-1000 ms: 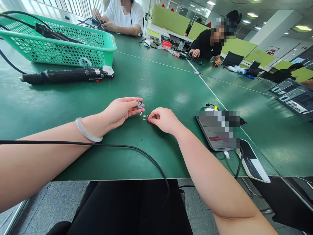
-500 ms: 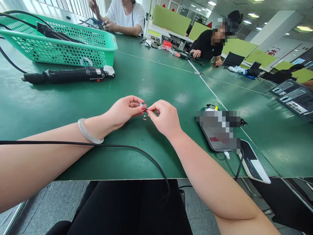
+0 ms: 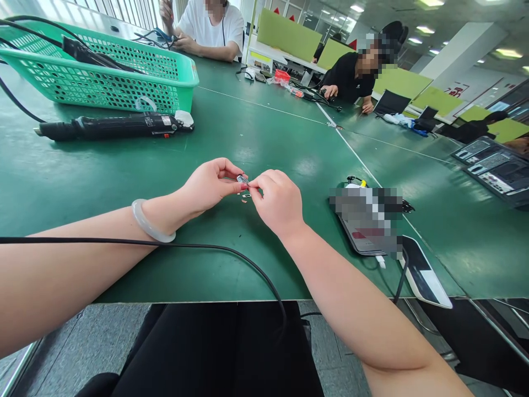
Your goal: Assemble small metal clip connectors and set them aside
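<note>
My left hand (image 3: 209,184) pinches a small grey metal part (image 3: 242,179) between thumb and fingertips just above the green table (image 3: 124,176). My right hand (image 3: 276,201) is closed in a pinch against the same part from the right; its fingertips meet those of the left hand. What the right fingers hold, if anything, is too small to make out. A few tiny loose pieces (image 3: 245,197) lie on the table directly under the hands. A pale bangle (image 3: 149,223) is on my left wrist.
A black electric screwdriver (image 3: 111,125) lies at the left, in front of a green plastic basket (image 3: 103,77). A black cable (image 3: 198,249) crosses the near edge. A tablet (image 3: 363,231) and a white device (image 3: 424,273) lie to the right. Two other people sit at the far side.
My right hand lifted from the tabletop pieces and came up to meet my left hand at the small part; both hands now pinch together. The left hand barely moved.
</note>
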Demonstrator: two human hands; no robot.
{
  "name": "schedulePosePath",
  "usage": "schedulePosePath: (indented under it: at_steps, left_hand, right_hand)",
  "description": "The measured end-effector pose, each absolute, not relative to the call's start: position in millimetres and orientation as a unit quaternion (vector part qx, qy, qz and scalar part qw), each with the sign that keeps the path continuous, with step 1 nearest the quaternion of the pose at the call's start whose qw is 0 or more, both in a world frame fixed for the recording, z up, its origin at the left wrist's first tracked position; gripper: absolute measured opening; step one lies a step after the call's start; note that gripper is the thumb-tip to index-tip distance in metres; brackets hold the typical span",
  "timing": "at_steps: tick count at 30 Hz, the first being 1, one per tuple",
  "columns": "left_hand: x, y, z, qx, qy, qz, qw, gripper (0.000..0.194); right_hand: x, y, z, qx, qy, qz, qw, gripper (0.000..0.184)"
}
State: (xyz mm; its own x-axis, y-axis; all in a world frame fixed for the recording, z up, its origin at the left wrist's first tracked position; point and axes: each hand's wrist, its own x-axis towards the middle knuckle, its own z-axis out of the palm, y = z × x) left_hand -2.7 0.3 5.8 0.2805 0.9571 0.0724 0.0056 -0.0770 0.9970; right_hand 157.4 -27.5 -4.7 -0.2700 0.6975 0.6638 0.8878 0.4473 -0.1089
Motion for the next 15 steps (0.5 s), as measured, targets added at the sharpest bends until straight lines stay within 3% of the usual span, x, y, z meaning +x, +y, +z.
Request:
schedulePosePath:
  at_steps: [8,15]
  left_hand:
    - [-3.4,-2.7,8.4,0.481,0.361,0.405,0.688,0.014]
    - [-3.4,-2.0,7.1,0.463,0.362,0.409,0.698,0.019]
  right_hand:
    - [158.6,-28.6,-0.2,-0.518,-0.754,-0.027,0.402,0.009]
    - [163.3,-23.6,-0.6,-0.529,-0.730,0.039,0.432,0.011]
